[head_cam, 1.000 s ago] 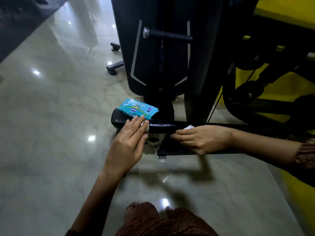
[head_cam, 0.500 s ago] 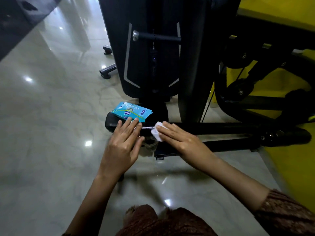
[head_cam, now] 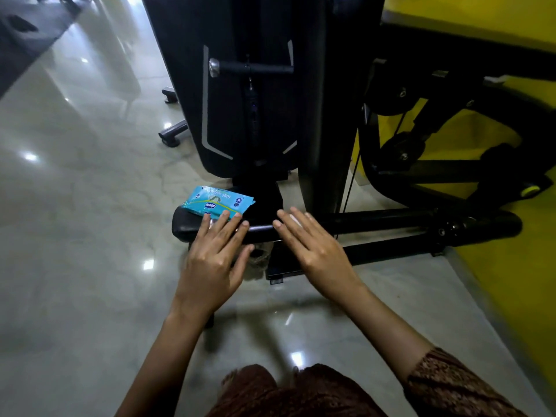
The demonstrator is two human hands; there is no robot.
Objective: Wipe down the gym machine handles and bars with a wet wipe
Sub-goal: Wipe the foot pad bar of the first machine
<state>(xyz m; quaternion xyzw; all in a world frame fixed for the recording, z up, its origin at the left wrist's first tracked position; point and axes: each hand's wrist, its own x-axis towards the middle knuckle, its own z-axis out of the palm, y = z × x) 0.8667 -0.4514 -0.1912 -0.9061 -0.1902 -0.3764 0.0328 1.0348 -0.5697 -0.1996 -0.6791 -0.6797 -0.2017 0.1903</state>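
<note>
A black horizontal bar (head_cam: pixel 376 221) of the gym machine runs low across the middle. My right hand (head_cam: pixel 313 245) lies flat on it with straight fingers, pressing a white wet wipe (head_cam: pixel 294 219) that shows only as a sliver between the fingers. My left hand (head_cam: pixel 215 254) rests with straight fingers on the black padded end (head_cam: pixel 186 225) of the bar. A turquoise wet wipe pack (head_cam: pixel 219 201) lies on that pad just beyond my left fingertips.
The black weight-stack tower (head_cam: pixel 249 115) with a short handle (head_cam: pixel 255 67) stands behind the bar. Black frame tubes and pulleys (head_cam: pixel 403 145) lie to the right against a yellow wall (head_cam: pixel 496 266). Glossy marble floor (head_cam: pixel 75 206) stretches left; my foot and patterned clothing show below.
My right hand slid the wipe left along the bar, then back a little to the right. My left hand stayed on the padded end.
</note>
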